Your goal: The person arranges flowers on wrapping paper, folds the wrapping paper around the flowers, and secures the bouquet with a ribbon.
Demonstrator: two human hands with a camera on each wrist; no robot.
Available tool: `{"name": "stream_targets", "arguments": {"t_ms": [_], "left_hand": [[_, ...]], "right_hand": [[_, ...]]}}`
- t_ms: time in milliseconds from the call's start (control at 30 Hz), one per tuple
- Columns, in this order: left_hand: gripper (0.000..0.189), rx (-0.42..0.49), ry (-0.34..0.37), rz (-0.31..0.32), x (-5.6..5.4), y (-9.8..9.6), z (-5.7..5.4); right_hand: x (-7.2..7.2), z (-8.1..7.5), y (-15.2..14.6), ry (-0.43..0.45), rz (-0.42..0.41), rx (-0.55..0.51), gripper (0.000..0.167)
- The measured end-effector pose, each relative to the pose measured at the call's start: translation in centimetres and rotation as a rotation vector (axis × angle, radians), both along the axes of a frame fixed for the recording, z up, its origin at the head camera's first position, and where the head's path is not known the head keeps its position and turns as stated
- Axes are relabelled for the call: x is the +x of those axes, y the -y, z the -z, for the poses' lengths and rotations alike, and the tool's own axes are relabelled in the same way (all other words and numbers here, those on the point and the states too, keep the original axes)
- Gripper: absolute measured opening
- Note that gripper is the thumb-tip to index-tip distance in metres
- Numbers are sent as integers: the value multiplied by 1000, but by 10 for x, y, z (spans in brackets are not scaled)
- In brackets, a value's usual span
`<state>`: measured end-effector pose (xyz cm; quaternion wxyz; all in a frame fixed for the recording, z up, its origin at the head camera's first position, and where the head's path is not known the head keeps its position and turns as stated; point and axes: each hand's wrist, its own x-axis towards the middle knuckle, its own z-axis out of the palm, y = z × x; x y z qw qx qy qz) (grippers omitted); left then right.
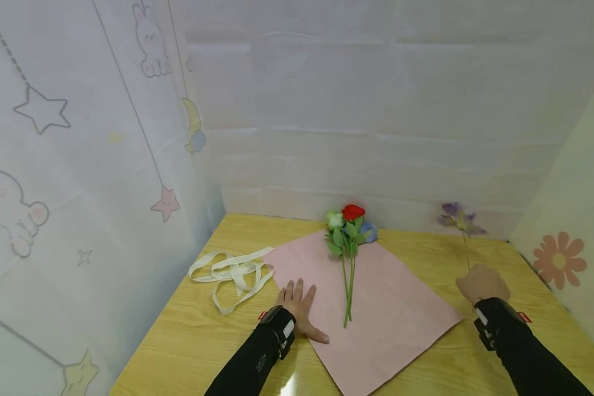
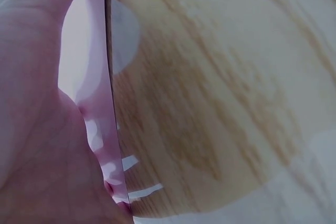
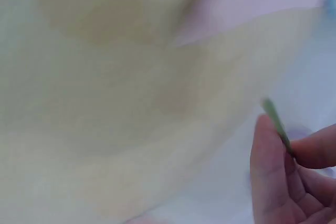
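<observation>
Two hands work over a light yellow wood-grain desk (image 1: 178, 335), both in black sleeves with dark wrist straps. The left hand (image 1: 297, 311) lies palm down with fingers spread, resting on the left edge of a smooth pink square sheet (image 1: 396, 313), one corner of which points to the near side. The right hand (image 1: 484, 283), right of the sheet, pinches the thin green stem (image 3: 275, 121) of a purple-petalled flower (image 1: 457, 217) between thumb and fingers; the cut end pokes out of the grip, and the bloom is at the far side of the hand, in front of the pale far wall (image 1: 376, 110).

On the middle of the sheet lie three flowers with their stems toward the near side: a bright red rose (image 1: 353, 212), a pale green-white rose (image 1: 334, 220) to its left and a blue bloom (image 1: 370, 232) to its right, green leaves (image 1: 337, 237) bunched below them. Left of the sheet, a cream printed fabric ribbon (image 1: 240, 273) sprawls in loose loops. Grey stars and rabbits decorate the left wall (image 1: 79, 170); a large orange flower print (image 1: 559, 260) marks the right side.
</observation>
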<state>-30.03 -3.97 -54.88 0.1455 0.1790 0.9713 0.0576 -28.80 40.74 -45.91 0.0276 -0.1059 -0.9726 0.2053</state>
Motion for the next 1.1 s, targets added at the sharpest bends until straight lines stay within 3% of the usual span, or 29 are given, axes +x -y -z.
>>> {"name": "stream_targets", "arguments": {"t_ms": [167,333,433,567,833,1033,1100], "left_hand": [[140,13,-3,-10,-4,4,-3],[140,-11,6,-14,-5,4,-5],[140,-15,4,-14,-4,1,-4],[139,-32,-9,-16,-1,-5,1],[138,-39,25,-16,3,-10,7],[137,-42,33,-28,3,-6,1],[138,-48,30,-35,2,-3,-2]], "right_hand": [[-18,-32,81,-238,-132,-40,36],[-35,-41,156,-338,-247,-88,39],[-43,-34,189,-317,-276,-123,40],[-48,-15,219,-204,-261,-149,39],[-46,30,238,-18,-200,-52,34],[-45,41,247,-58,-229,-11,9],[-46,41,251,-71,-247,3,11]]}}
